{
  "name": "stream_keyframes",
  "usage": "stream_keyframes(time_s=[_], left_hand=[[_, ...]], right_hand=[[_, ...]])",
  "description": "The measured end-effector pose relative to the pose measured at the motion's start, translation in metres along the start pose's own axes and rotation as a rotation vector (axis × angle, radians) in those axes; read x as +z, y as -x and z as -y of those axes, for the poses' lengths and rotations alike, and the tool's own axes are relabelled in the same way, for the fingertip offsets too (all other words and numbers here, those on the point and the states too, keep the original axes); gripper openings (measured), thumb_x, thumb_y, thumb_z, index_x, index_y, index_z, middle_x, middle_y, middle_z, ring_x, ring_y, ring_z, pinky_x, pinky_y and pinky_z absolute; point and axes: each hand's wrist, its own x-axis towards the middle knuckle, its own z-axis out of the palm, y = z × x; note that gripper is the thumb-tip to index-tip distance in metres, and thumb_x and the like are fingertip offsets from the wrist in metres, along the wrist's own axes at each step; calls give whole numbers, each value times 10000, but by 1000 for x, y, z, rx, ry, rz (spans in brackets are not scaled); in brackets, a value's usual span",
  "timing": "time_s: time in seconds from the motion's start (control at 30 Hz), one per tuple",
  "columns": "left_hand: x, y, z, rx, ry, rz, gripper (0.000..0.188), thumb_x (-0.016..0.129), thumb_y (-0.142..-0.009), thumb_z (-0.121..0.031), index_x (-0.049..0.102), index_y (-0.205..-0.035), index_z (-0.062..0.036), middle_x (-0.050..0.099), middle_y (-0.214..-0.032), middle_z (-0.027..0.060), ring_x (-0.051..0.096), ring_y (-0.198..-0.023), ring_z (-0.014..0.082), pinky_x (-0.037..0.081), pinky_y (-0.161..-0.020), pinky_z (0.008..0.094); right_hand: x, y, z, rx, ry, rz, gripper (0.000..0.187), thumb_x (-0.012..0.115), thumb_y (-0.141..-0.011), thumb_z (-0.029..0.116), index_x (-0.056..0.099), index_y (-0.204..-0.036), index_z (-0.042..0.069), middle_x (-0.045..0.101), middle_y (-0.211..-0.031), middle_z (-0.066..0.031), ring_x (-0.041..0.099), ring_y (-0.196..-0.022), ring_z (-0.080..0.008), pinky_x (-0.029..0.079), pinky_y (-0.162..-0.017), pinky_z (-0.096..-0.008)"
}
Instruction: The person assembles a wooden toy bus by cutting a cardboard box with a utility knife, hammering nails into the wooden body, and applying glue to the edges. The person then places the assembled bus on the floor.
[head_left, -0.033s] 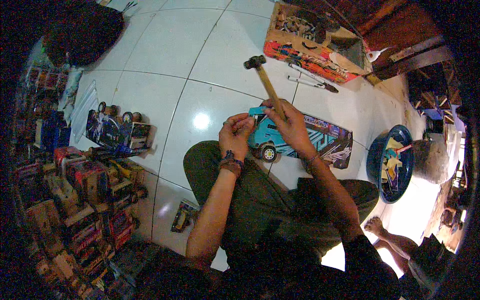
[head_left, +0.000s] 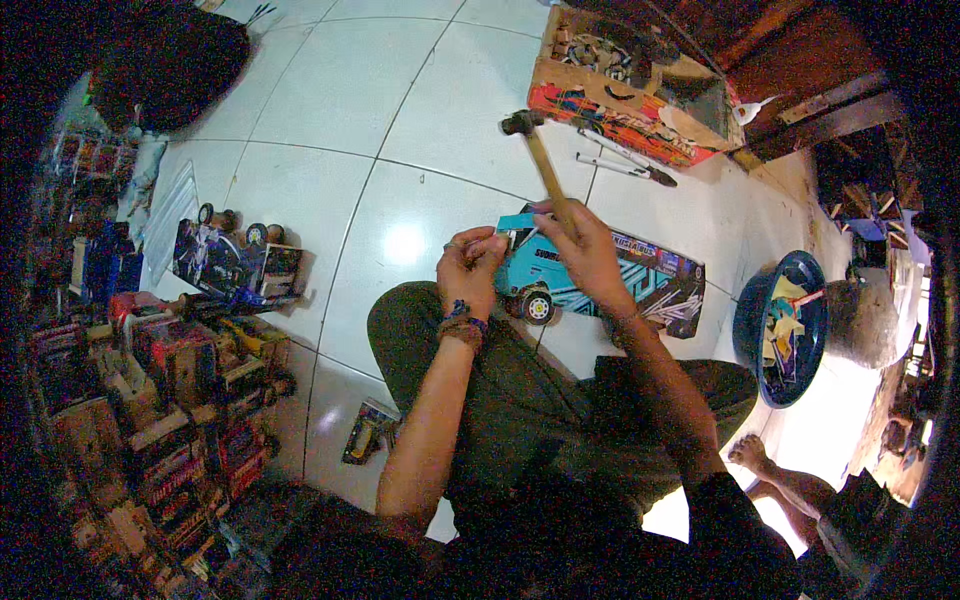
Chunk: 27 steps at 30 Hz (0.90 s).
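A toy truck (head_left: pixel 620 275) with a teal cab and dark patterned sides lies across my lap, one black wheel with a pale hub (head_left: pixel 537 307) facing me. My right hand (head_left: pixel 590 255) is closed round the wooden handle of a hammer (head_left: pixel 548 170), whose dark head points away from me above the truck. At the cab's front end, my left hand (head_left: pixel 470 265) has its fingers pinched together; whatever small thing they hold is too hidden to name. A bracelet circles the left wrist.
Pliers-like tool (head_left: pixel 630 168) lies near a cardboard box (head_left: pixel 640 115) of small parts. A blue basin (head_left: pixel 745 320) holds scraps at right; another person's hand (head_left: pixel 750 452) shows below it. Wooden toy trucks (head_left: pixel 180 350) are piled at left, with a wheeled one (head_left: pixel 240 260) beyond.
The hammer and my right hand have shifted slightly to the right. My left hand stays by the cab front, and the truck has hardly moved.
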Motion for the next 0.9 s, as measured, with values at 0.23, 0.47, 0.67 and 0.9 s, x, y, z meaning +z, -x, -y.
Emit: stream_keyframes(time_s=[0.23,0.47,0.67,0.9], left_hand=[[2,-13,16,53,-48,-45,284,769,-819,-168,672,-1014,15,696,-881,70,653,-819,146,524,-754,272],[-2,-21,30,102,-36,-66,265,761,-826,-170,689,-1009,7,696,-905,87,657,-814,161,531,-749,290],[-2,-24,36,139,-132,-95,238,749,-831,-114,683,-1037,-15,703,-977,97,669,-871,183,556,-789,297],[-5,-32,41,78,-80,-58,262,757,-827,-127,679,-1051,-16,710,-935,102,674,-809,170,556,-745,281]], right_hand=[[-37,54,-18,122,49,-42,261,652,-916,243,664,-1065,29,683,-989,-127,653,-909,-222,501,-813,-334],[-59,130,-29,336,22,-30,221,658,-918,202,658,-1030,11,677,-907,-91,640,-832,-179,507,-763,-332],[-58,166,-27,443,-229,-147,192,667,-918,180,653,-1048,39,621,-766,-15,574,-704,-95,469,-637,-265],[-53,168,-26,334,-12,-111,222,663,-924,240,653,-1065,69,587,-734,12,513,-642,-79,430,-577,-267]])
